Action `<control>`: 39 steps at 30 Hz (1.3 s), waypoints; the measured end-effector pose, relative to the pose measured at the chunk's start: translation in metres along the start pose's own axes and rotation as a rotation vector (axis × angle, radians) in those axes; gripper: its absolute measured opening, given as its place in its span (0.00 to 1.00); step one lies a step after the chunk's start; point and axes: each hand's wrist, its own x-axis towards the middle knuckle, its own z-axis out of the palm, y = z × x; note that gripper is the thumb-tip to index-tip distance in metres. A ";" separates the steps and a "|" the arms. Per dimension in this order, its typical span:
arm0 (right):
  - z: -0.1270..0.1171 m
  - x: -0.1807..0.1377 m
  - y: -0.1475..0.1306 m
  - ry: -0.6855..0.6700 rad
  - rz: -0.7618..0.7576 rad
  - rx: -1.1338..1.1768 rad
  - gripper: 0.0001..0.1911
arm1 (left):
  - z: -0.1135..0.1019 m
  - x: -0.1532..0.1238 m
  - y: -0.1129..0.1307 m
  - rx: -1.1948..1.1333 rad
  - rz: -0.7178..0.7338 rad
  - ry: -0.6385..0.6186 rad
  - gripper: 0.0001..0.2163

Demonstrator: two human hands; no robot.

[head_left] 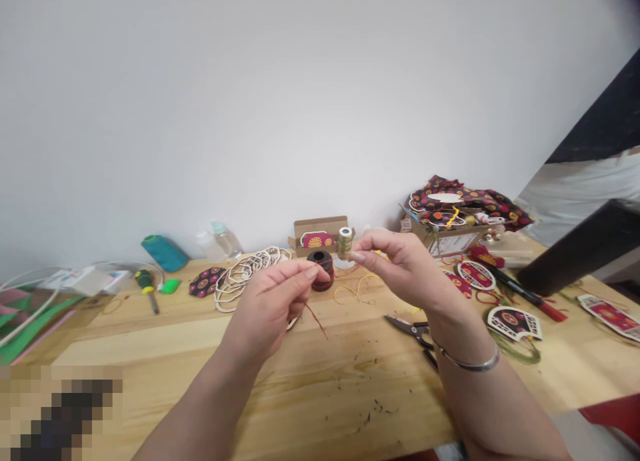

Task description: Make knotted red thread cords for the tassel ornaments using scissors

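Observation:
My left hand [273,301] is closed in a pinch, and a red thread [317,321] hangs from under its fingers over the table. To its right, my right hand [403,264] is raised with thumb and forefinger pressed together; whatever is between them is too fine to make out. A dark red thread spool [324,284] stands just behind the left fingertips. Behind the right fingertips is a gold thread spool [345,242]. Loose yellow thread [355,293] lies curled between the hands. Black-handled scissors [407,326] lie below the right hand, partly hidden by the wrist.
Wooden frames [227,294], a teal thread cone [164,253], a screwdriver [147,289] and a clear bottle [227,241] are at the left. A cardboard box [450,242] with patterned cloth, a fan-shaped ornament [515,322], a red-capped marker [530,297] and a black cylinder [580,251] are right.

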 end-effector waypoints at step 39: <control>-0.026 -0.147 0.047 -0.397 0.731 -0.800 0.10 | -0.002 -0.001 0.003 0.030 0.014 0.036 0.11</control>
